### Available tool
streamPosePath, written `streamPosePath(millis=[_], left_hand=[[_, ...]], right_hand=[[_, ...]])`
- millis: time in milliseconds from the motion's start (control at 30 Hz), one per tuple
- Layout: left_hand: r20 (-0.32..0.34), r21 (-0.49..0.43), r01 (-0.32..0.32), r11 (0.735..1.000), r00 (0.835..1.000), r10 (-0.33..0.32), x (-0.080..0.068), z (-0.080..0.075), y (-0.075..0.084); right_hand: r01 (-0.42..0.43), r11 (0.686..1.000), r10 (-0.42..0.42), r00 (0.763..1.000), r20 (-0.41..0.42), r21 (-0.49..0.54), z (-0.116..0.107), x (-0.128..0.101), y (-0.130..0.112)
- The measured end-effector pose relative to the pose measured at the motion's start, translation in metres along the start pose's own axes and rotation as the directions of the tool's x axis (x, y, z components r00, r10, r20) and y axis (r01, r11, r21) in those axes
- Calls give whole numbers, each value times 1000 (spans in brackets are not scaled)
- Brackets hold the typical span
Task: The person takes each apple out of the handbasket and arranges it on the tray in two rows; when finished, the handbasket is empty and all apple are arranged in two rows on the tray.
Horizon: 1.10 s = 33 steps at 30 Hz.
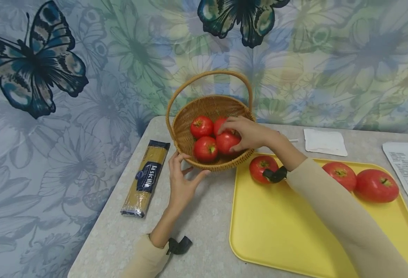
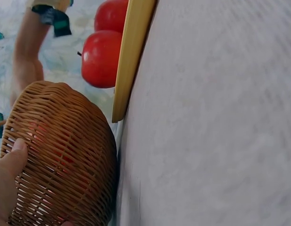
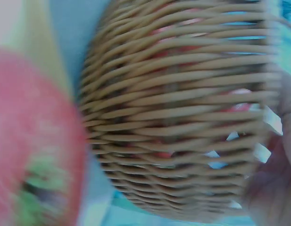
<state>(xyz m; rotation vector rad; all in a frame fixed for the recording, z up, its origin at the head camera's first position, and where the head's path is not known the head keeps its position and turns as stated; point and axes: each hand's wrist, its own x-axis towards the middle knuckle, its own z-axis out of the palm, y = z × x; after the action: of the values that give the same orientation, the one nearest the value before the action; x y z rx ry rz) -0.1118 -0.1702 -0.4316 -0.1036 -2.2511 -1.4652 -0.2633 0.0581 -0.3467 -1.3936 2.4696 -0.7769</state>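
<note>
1. A pack of spaghetti (image 1: pixel 146 178) lies far left on the grey table (image 1: pixel 204 216), well apart from my hands.
2. My left hand (image 1: pixel 182 180) cups the near wall of the wicker basket (image 1: pixel 186 127), thumb and fingers curled against the weave.
3. The basket stands tilted toward me, just left of the yellow tray (image 1: pixel 280 231), with four tomatoes inside.
4. My right hand (image 1: pixel 247 133) reaches into the basket, fingers curled over a tomato (image 1: pixel 225 143) at the right of the pile.
5. Three more tomatoes (image 1: pixel 376 185) lie on the tray.
6. Papers (image 1: pixel 407 166) lie far right.
</note>
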Motion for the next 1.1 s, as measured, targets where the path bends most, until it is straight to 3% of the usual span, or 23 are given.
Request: streamPosePath(millis=[133,267,467,600,800,1100], left_hand=[[-6,2,-7,1000,1000,7,1,2,-14],[8,12,-30,999,1000,30,1,3,-18],[33,38,-44,998,999,43,3,6,-16],[23,34,-31,999,999,31,5,6,-12],[16,7,-7,1000,1000,6,3,0,18],[27,-7,11,1000,1000,-11,0,-1,26]], right_hand=[[71,997,-69,994,-86,22,-18,-16,-18],[124,992,-124,984,-125,-14,-28,-48,-40],[186,978,-199,968,-154,-99,-13,-111,-54],[121,989,-129,988,-82,-90,11,-141,-51],[34,997,-31,999,41,-68,51,-156,-40],[-49,997,52,998,46,-67,71,-160,-39]])
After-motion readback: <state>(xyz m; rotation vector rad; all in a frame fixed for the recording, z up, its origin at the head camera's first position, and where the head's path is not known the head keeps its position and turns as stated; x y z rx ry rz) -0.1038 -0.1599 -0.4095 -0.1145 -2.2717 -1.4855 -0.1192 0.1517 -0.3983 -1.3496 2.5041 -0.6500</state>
